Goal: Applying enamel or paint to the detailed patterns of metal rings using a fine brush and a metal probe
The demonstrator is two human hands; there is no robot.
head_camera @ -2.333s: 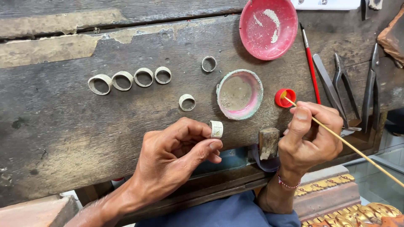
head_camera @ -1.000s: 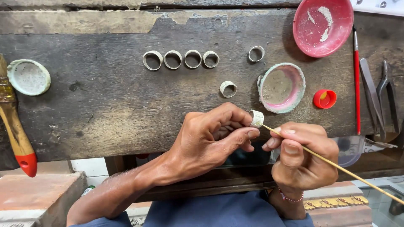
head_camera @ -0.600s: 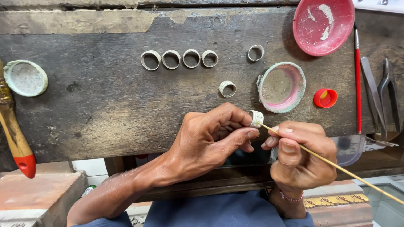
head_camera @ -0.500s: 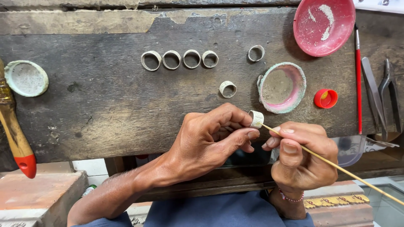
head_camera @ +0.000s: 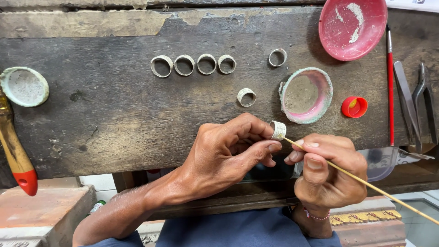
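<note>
Ring (head_camera: 277, 130) pinched in left hand (head_camera: 228, 155); right hand (head_camera: 329, 171) angles stick (head_camera: 366, 183), seemingly touching.

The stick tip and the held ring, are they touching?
Touching. The head view shows the tip of the stick, held in the right hand, meeting the ring pinched by the left hand.

A white paper sheet (head_camera: 414, 3) at the top-right corner.

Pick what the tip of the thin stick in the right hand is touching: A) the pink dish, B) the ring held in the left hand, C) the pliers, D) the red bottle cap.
B: the thin stick in the right hand meets the ring pinched by the left hand.
</note>
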